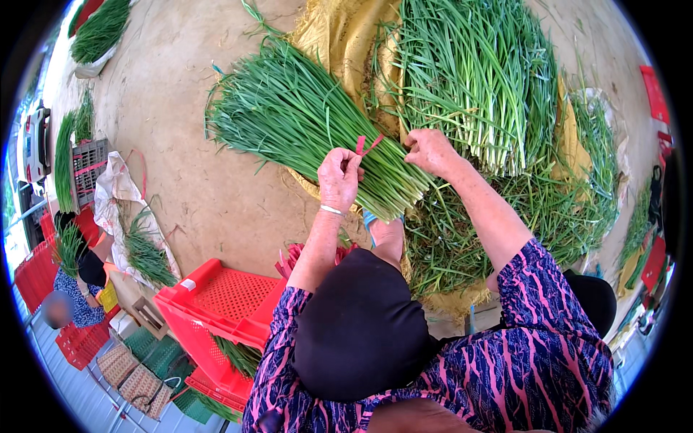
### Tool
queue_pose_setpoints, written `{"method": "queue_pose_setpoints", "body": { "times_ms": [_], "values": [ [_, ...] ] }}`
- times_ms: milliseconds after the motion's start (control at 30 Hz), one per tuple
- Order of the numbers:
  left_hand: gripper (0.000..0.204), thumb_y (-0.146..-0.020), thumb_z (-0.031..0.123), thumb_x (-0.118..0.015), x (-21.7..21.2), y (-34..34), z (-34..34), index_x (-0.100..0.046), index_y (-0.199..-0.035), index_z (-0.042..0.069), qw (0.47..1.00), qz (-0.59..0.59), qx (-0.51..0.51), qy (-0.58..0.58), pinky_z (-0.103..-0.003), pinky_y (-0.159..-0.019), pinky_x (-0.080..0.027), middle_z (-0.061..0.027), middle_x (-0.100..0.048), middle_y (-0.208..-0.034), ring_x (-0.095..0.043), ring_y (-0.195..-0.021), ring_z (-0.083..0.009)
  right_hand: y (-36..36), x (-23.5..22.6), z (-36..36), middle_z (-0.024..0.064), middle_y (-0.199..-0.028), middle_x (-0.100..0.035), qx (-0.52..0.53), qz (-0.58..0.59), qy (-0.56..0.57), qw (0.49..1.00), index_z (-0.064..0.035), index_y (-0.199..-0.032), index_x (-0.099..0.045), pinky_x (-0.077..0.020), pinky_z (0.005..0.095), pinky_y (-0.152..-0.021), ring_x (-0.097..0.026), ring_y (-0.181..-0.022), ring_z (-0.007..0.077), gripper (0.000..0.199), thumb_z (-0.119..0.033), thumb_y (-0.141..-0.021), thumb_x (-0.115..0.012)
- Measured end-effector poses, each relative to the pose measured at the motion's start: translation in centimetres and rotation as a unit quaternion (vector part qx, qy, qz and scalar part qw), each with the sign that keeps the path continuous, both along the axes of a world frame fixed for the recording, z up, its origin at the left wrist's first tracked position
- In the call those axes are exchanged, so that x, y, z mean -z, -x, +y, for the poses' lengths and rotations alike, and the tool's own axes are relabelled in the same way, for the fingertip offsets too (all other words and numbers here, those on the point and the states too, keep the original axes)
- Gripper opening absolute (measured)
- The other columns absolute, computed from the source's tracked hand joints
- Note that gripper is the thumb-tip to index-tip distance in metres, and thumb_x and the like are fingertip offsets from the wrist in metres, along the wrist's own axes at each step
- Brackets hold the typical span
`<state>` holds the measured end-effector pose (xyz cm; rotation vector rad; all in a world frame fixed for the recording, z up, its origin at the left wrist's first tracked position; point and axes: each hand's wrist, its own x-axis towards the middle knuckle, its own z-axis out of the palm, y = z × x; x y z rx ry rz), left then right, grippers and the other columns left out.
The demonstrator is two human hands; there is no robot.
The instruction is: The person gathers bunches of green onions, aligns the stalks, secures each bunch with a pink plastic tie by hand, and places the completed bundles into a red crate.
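Observation:
A large bundle of garlic chives (pixel 289 115) lies slantwise before me, its pale stem ends toward my knees. A red ribbon (pixel 367 146) is around the bundle near the stems, with its loose ends sticking up. My left hand (pixel 339 179) is closed at the ribbon, its fingertips pinched on it. To the right of the ribbon, my right hand (pixel 431 153) hovers over the bundle's edge, fingers pinched together; whatever they hold is too small to make out. Beyond the right hand rests a big pile of loose garlic chives (pixel 476 79).
A yellow sack cloth (pixel 346 32) lies under the chives. Trimmed leaf scraps (pixel 469 238) cover the ground by my right leg. On the left are a red plastic crate (pixel 224 296), a grey crate (pixel 90 169) and a white sack (pixel 119 184). Another person (pixel 72 299) works at the far left.

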<state>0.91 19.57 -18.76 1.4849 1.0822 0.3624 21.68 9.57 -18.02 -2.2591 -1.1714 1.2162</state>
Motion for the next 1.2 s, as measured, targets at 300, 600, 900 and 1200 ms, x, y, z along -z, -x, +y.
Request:
{"method": "queue_pose_setpoints", "body": {
  "times_ms": [300,600,900,1200],
  "values": [
    [0.011,-0.091,0.006,-0.060,-0.1,0.8,0.0,-0.056,-0.084,0.000,1.000,-0.015,-0.004,-0.016,-0.025,-0.055,-0.053,-0.0044,-0.063,-0.068,-0.062,-0.058,-0.0107,2.1,0.4,0.9,0.0158,-0.088,-0.070,0.034,-0.008,0.021,0.999,-0.0040,-0.099,-0.071,-0.0531,0.0400,-0.082,-0.068,-0.085,0.0307,0.028,-0.014,-0.072,-0.068],
    [0.008,-0.089,0.005,-0.063,-0.2,0.2,-0.1,-0.058,-0.085,0.000,0.999,-0.037,0.008,0.000,-0.024,-0.059,-0.053,-0.0034,-0.061,-0.074,-0.060,-0.061,-0.0091,2.9,4.4,0.5,0.0151,-0.091,-0.070,0.129,0.153,-0.056,0.978,-0.0020,-0.103,-0.070,-0.0514,0.0362,-0.081,-0.067,-0.085,0.0281,0.032,-0.019,-0.076,-0.071],
    [0.006,-0.087,0.002,-0.065,0.3,0.7,-0.5,-0.060,-0.083,-0.001,0.999,-0.013,0.046,-0.008,-0.023,-0.058,-0.052,-0.0016,-0.057,-0.075,-0.059,-0.062,-0.0082,1.3,5.0,2.4,0.0169,-0.092,-0.064,-0.075,0.021,-0.134,0.988,-0.0072,-0.101,-0.072,-0.0496,0.0396,-0.080,-0.062,-0.089,0.0336,0.027,-0.016,-0.075,-0.070],
    [0.007,-0.089,0.005,-0.064,0.6,0.9,-0.4,-0.061,-0.086,0.000,0.996,-0.064,0.015,0.055,-0.024,-0.061,-0.052,-0.0009,-0.060,-0.076,-0.058,-0.064,-0.0078,2.8,5.8,1.4,0.0166,-0.097,-0.065,0.098,0.182,-0.140,0.968,-0.0066,-0.108,-0.070,-0.0513,0.0348,-0.078,-0.065,-0.081,0.0261,0.031,-0.010,-0.077,-0.068]
  ]
}}
